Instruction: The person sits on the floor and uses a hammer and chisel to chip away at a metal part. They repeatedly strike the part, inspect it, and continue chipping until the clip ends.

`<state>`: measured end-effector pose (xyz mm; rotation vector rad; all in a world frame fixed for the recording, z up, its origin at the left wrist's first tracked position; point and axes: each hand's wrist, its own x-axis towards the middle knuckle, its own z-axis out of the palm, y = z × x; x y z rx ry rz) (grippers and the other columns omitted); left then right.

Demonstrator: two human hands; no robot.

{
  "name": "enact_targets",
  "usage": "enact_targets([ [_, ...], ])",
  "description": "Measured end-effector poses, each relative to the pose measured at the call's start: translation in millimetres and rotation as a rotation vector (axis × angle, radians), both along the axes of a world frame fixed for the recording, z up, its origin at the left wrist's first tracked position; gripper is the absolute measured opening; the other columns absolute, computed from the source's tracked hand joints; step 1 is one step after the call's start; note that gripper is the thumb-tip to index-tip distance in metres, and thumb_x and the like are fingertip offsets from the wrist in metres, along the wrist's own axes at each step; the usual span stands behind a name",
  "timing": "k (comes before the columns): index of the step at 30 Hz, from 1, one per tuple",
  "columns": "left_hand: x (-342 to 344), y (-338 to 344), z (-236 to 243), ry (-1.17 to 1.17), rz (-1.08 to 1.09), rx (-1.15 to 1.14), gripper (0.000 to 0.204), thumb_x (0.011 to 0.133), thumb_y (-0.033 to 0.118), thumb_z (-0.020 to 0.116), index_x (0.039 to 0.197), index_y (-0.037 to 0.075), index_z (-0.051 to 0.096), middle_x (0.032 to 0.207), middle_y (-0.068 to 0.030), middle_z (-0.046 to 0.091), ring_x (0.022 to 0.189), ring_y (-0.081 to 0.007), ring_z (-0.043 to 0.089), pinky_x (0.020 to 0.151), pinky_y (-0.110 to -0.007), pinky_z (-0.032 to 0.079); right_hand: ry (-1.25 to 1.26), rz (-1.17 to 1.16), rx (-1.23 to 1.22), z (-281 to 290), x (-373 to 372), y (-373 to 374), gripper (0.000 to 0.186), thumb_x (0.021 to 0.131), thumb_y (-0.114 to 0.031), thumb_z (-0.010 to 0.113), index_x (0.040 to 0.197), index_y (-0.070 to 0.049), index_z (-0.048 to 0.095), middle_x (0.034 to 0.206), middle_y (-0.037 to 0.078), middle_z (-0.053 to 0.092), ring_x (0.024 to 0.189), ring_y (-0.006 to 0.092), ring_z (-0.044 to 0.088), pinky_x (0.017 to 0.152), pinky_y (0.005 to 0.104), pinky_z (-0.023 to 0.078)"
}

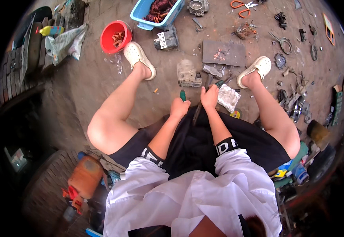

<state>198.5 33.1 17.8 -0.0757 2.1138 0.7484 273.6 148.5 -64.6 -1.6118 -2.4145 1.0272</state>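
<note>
My left hand [179, 108] is closed around a green-handled tool [182, 95], like a screwdriver, pointing at a grey cast-metal part [186, 72] on the ground. Beside it, my right hand [210, 97] is closed on a long dark rod-like tool [197, 116], which runs from my lap past the fingers; its far end is hard to make out. A second green-handled tool [219, 83] shows just beyond the right fingers; whether they hold it I cannot tell. Crumpled whitish wrapping [228, 98] lies right of this hand.
A flat dark plate [224, 53] lies ahead with small bits on it. A red bucket [105, 38] and a blue basin [141, 21] hold scrap pieces. Orange-handled scissors [244, 8], a wire coil [285, 46] and metal parts [297, 103] lie to the right.
</note>
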Motion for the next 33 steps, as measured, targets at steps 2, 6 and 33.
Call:
enact_targets([
  [2,-2.5,15.7,25.4,0.161,-0.265,-0.106,0.022,0.071,0.017,0.059,0.071,-0.004,0.053,0.077,-0.0291,0.059,0.081,-0.0426,0.059,0.072,-0.047,0.046,0.214,-0.004,-0.007,14.8,-10.8,-1.4,0.023,0.081,-0.021,0.060,0.085,0.000,0.051,0.077,0.016,0.056,0.076,0.0359,0.056,0.069,0.0432,0.044],
  [6,11.4,42.1,40.3,0.210,-0.235,-0.091,0.032,0.073,0.019,0.059,0.091,-0.007,0.050,0.082,-0.0286,0.059,0.081,-0.0431,0.058,0.072,-0.048,0.046,0.286,0.041,-0.531,13.3,-23.5,-4.7,0.048,0.088,-0.043,0.047,0.083,0.003,0.059,0.076,0.016,0.063,0.072,0.0287,0.060,0.069,0.0348,0.045],
  [33,53.2,59.5,4.9,0.131,0.063,0.025,0.030,0.081,0.025,0.048,0.098,0.000,0.048,0.074,-0.0233,0.061,0.075,-0.0407,0.060,0.067,-0.047,0.049,0.051,0.050,-0.913,80.6,-21.6,10.7,0.035,0.074,-0.025,0.062,0.087,0.007,0.057,0.078,0.013,0.060,0.070,0.0201,0.057,0.062,0.0312,0.046],
])
